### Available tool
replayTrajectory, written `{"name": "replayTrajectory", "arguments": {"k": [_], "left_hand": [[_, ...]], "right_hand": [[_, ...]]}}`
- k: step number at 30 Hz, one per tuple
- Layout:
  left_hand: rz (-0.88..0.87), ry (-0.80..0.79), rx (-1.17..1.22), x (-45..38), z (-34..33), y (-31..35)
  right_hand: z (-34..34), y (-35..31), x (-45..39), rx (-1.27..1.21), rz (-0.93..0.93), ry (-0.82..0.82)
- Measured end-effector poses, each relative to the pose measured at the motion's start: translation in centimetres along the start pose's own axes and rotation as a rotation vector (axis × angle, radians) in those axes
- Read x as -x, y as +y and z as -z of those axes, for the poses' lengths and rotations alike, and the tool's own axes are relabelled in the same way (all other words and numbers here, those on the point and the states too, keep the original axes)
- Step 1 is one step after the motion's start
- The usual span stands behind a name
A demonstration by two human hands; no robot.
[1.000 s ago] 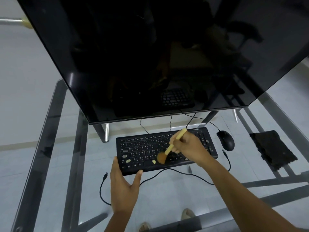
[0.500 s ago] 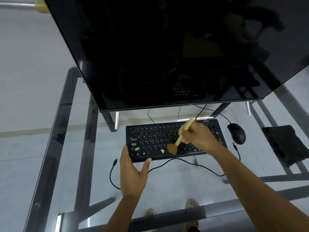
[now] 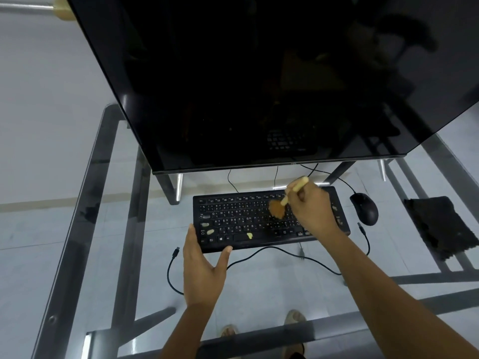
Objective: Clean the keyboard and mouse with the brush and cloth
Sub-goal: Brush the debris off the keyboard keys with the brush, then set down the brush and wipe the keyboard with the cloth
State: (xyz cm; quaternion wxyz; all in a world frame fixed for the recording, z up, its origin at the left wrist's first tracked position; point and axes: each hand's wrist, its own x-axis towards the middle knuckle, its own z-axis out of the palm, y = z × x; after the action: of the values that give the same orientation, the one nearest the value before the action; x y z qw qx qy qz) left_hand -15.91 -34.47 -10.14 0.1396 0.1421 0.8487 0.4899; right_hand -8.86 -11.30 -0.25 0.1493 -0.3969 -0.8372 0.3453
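A black keyboard lies on the glass table under the monitor. Pale crumbs sit on its left keys and near the space bar. My right hand grips a brush with a pale handle; its brown bristles rest on the upper middle keys. My left hand braces the keyboard's front left corner, thumb and fingers spread against the edge. A black mouse sits right of the keyboard. A dark cloth lies flat further right, untouched.
A large dark monitor overhangs the back of the glass table. Loose black cables with free plugs trail in front of the keyboard. My feet show through the glass below.
The brush has swept from the lower keys near the space bar up to the upper middle rows. My left hand stays on the keyboard's corner. The camera view shifted.
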Motion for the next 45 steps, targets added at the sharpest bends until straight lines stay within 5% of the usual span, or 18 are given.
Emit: {"name": "replayTrajectory", "arguments": {"k": [5, 10, 17, 19, 22, 25, 30, 37, 45], "left_hand": [[-0.028, -0.023, -0.058, -0.1, -0.1, -0.2], [-0.337, -0.057, -0.300, -0.3, -1.4, 3.1], [-0.501, -0.350, -0.313, -2.4, -7.9, 14.2], [-0.410, -0.473, -0.272, -1.9, -10.4, 17.6], [-0.018, -0.712, 0.012, -0.5, -15.2, 22.6], [0.128, -0.729, 0.207, 1.5, -20.2, 26.6], [0.043, -0.825, 0.161, 4.0, -28.0, 30.9], [-0.118, -0.872, -0.231, 4.5, -37.7, 28.8], [-0.319, -0.592, -0.598, 3.9, -41.3, 28.5]], "right_hand": [[0.5, 0.0, 0.0, -0.071, -0.014, -0.148], [3.9, 1.1, -0.4, -0.293, -0.197, 0.039], [11.1, 5.3, 1.0, -0.600, -0.303, 0.210], [13.0, 6.8, 1.9, -0.723, -0.351, 0.163], [14.9, 9.8, 3.1, -0.855, -0.397, 0.070], [16.0, 13.1, 3.7, -0.548, -0.343, 0.057], [18.6, 19.8, 1.9, 0.213, -0.215, 0.047], [20.6, 26.8, -1.8, 0.362, -0.367, -0.084], [20.0, 29.6, -2.6, 0.353, -0.340, -0.146]]}}
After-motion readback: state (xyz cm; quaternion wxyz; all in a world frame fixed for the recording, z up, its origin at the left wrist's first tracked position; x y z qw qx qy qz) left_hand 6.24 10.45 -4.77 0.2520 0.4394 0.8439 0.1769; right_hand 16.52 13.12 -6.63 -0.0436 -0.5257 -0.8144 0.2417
